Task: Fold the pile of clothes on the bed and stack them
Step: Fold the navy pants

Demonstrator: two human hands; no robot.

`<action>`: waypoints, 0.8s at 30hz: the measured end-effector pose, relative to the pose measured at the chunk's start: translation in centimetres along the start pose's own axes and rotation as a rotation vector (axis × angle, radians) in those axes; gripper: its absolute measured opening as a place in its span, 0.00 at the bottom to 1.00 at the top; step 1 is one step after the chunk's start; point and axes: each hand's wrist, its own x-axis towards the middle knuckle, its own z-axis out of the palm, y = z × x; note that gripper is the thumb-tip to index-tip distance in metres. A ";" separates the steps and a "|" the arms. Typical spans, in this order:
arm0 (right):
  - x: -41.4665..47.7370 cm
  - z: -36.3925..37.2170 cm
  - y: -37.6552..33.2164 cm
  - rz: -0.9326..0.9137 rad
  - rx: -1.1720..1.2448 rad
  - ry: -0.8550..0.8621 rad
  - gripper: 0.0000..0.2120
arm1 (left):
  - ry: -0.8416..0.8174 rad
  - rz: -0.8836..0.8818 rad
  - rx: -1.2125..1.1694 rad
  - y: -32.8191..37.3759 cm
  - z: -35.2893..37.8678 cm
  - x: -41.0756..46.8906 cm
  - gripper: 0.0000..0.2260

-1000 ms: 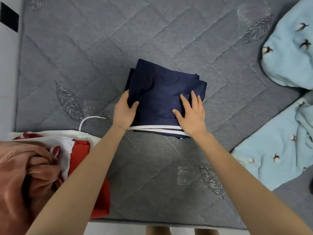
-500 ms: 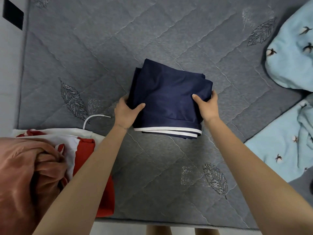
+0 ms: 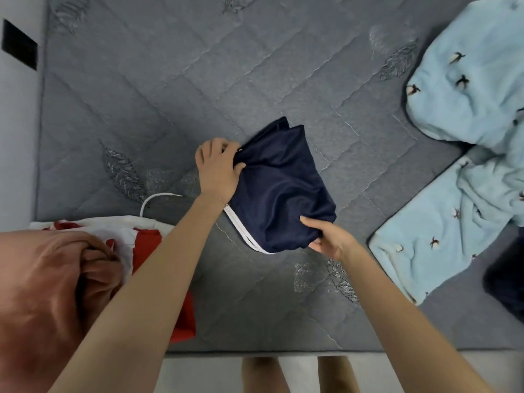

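A folded navy garment point(image 3: 283, 194) with white trim along its near edge sits diagonally at the middle of the grey quilted mattress point(image 3: 141, 95), bunched at two gripped ends. At near left, a crumpled rust-pink garment point(image 3: 42, 293) overlaps a red-and-white garment point(image 3: 147, 245).

The navy garment point(image 3: 283, 191) is plain dark blue with a white edge band. Under it, the mattress point(image 3: 170, 80) is grey, diamond-quilted with silvery leaves. Right of the garment, the blanket point(image 3: 467, 103) is pale blue with small dark sprigs. Left of it: a red-and-white cloth point(image 3: 146, 242), a rust-pink cloth point(image 3: 42, 285).
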 end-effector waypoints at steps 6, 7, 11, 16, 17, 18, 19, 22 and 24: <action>0.0 -0.3 -1.7 -0.596 -0.549 0.457 0.59 | 0.065 -0.531 -0.393 1.5 2.4 -6.4 0.40; 0.4 0.1 -2.6 -0.665 -0.674 0.484 0.57 | 0.047 -0.635 -0.601 2.0 3.2 -7.6 0.41; 1.6 2.3 -5.4 -0.669 -0.780 0.220 0.53 | -0.010 -0.935 -1.169 3.8 6.0 -10.5 0.28; 1.9 2.9 -5.3 -0.552 -0.517 0.111 0.33 | -0.054 -0.966 -1.387 1.9 7.7 -9.7 0.34; 1.7 2.8 -5.1 -0.514 -0.449 0.088 0.26 | -0.106 -0.930 -1.416 1.4 7.5 -9.8 0.36; 1.5 2.5 -4.8 -0.466 -0.401 0.052 0.21 | -0.167 -0.893 -1.444 0.9 7.2 -10.1 0.35; 1.2 2.1 -4.3 -0.406 -0.368 0.003 0.19 | -0.233 -0.856 -1.473 0.6 6.6 -10.5 0.32; -0.4 1.0 -2.5 -0.288 -0.321 -0.114 0.20 | -0.433 -0.773 -1.571 0.3 4.3 -12.1 0.24; -2.2 0.7 -1.2 -0.292 -0.284 -0.139 0.20 | -0.518 -0.731 -1.614 0.7 2.5 -13.6 0.23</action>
